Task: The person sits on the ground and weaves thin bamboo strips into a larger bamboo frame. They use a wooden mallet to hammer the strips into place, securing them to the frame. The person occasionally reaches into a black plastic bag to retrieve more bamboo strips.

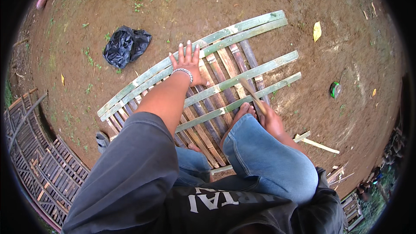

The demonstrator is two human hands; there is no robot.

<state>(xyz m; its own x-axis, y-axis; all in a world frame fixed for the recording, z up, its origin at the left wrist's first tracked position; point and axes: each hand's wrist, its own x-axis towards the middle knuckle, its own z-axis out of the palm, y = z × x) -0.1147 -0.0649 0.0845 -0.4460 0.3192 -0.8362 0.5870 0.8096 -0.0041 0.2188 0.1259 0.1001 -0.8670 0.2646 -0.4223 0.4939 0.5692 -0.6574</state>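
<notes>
- Bare dirt ground (182, 13) all around, packed brown earth with a few dry leaves on it, so this is outdoor work done squatting low.
- Closest in, the right hand (271, 119) sits by the knee, fingers clenched around a thin bamboo stick (251, 95) that pokes up over the slats.
- Right under the legs lies the bamboo panel (203, 91), flat on the dirt: brown slats running one way, pale green split strips crossing them. One bare foot (245, 112) rests on it.
- Further out, the left hand (187, 63) presses flat on the panel near the top green strips, fingers spread and released, gripping nothing. A beaded bracelet (184, 73) is on the wrist.
- My guess: the panel is light but stiff and springy, with sharp split edges, so grab it by the long green strips.
- Beyond that, a crumpled black plastic bag (125, 45) lies left of the panel, a green tape measure (335, 89) well off to the right.
</notes>
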